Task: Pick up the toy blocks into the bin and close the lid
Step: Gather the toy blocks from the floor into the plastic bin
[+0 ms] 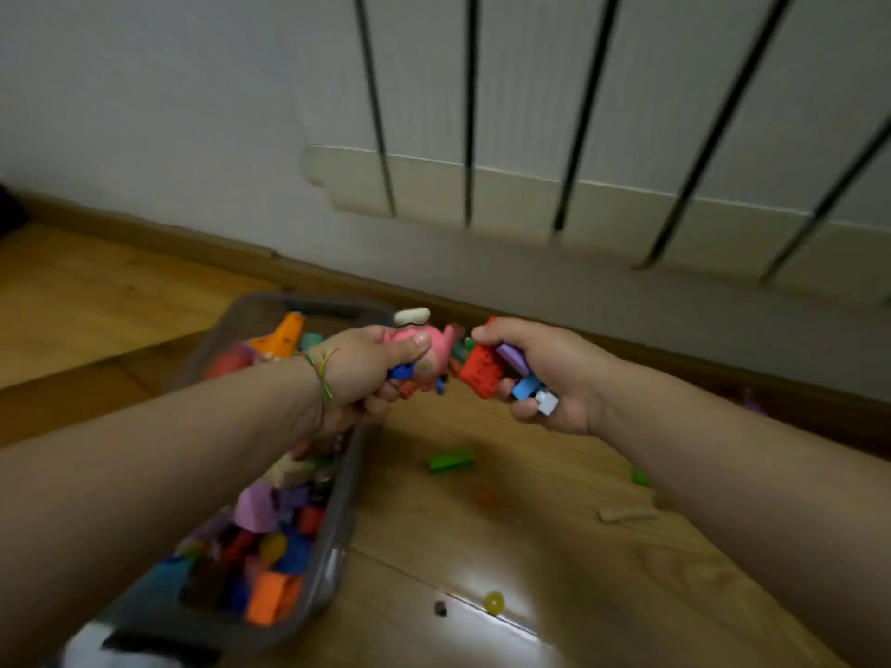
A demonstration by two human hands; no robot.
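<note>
**Toy blocks** [270, 547]: most lie heaped in the bin, mixed colours: orange, purple, blue, red.

**Bin** [343, 503]: grey see-through tub on the floor, open; no lid on it. A white-and-black shape at its near end may be the lid; cannot tell.

**Left grip** [361, 373]: fingers curled round a pink toy figure [419, 344] and a small blue piece, held above the bin's right edge. Thread bracelet [324, 373] on the wrist.

**Right grip** [545, 373]: fingers curled round a handful, namely a red block [482, 371], a purple block [513, 356], a blue one and a white one; held over the floor just right of the bin, close to the left grip.

**Loose pieces on the floor** [602, 561]: green block [451, 461], a second green piece [641, 476], a blurred orange piece [483, 496], flat tan piece [622, 513], yellow round piece [494, 602], small dark piece [439, 608].

**Surroundings**: radiator [627, 113] on the wall, skirting board [193, 238] below.

**Status (judged)**: well advanced. Remaining: drop both handfuls in, gather the few strays, fit the lid.
</note>
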